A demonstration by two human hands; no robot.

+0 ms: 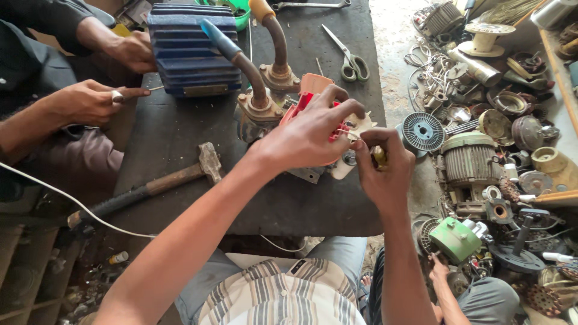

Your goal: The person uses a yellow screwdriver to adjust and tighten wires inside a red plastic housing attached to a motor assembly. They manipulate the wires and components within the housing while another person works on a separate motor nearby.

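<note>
My left hand (310, 133) lies over a red and cream plastic appliance housing (314, 87) on the dark workbench (180, 132) and grips it from above. My right hand (380, 171) is closed around a small yellow-handled tool (379, 156), its tip against the housing's right side by a cream part (364, 125). Most of the housing is hidden under my left hand.
Two curved metal levers with a blue grip (220, 37) and a yellow grip (261, 8) stand behind the housing. A hammer (180, 174) lies to the left, scissors (347, 54) at the back. Another person's hands (90, 101) hold a blue finned motor (188, 51). Motor parts (469, 156) litter the floor on the right.
</note>
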